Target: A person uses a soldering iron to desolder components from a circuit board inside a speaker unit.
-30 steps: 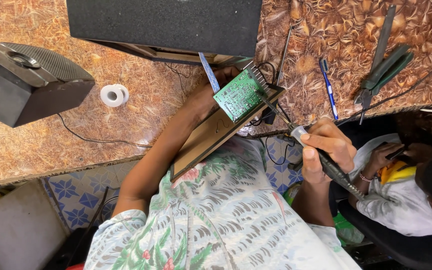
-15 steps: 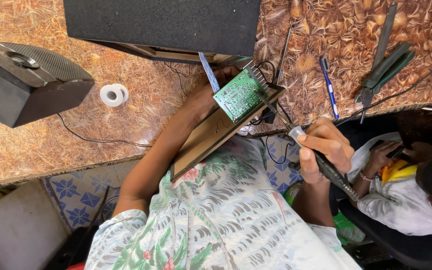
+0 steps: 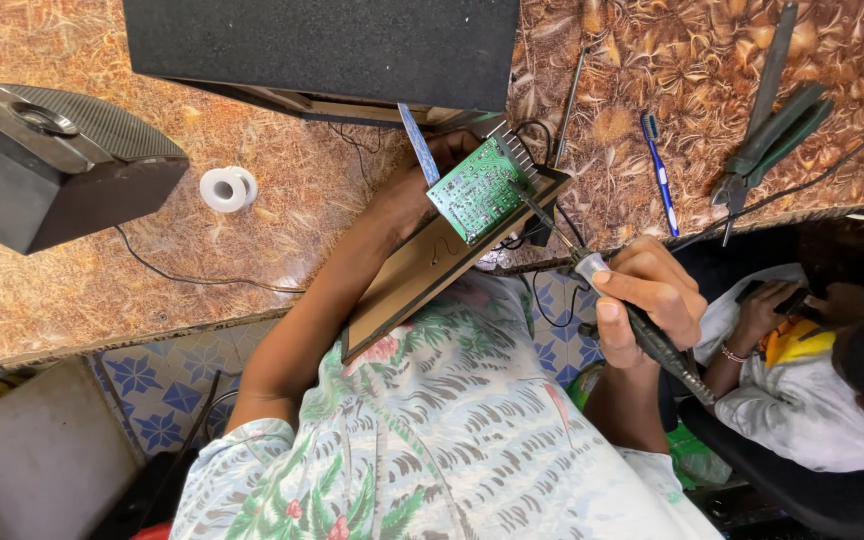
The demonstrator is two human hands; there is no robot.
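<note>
My left hand (image 3: 414,188) grips the top of a brown panel (image 3: 422,278) that carries a green circuit board (image 3: 476,190), tilted against the edge of the table. My right hand (image 3: 650,296) is closed around a dark soldering iron (image 3: 620,296). Its thin metal tip rests on the green circuit board. A pale blue ribbon cable (image 3: 418,144) runs up from the board toward a black box (image 3: 322,48).
A dark speaker (image 3: 44,160) and a white solder spool (image 3: 226,188) sit at left on the patterned table (image 3: 72,290). Green-handled pliers (image 3: 770,140), a blue pen (image 3: 660,172) and a thin rod (image 3: 568,96) lie at right. Another person (image 3: 832,370) sits at lower right.
My right hand has moved the soldering iron up and left, so its tip now touches the circuit board. The left hand and panel stay in place.
</note>
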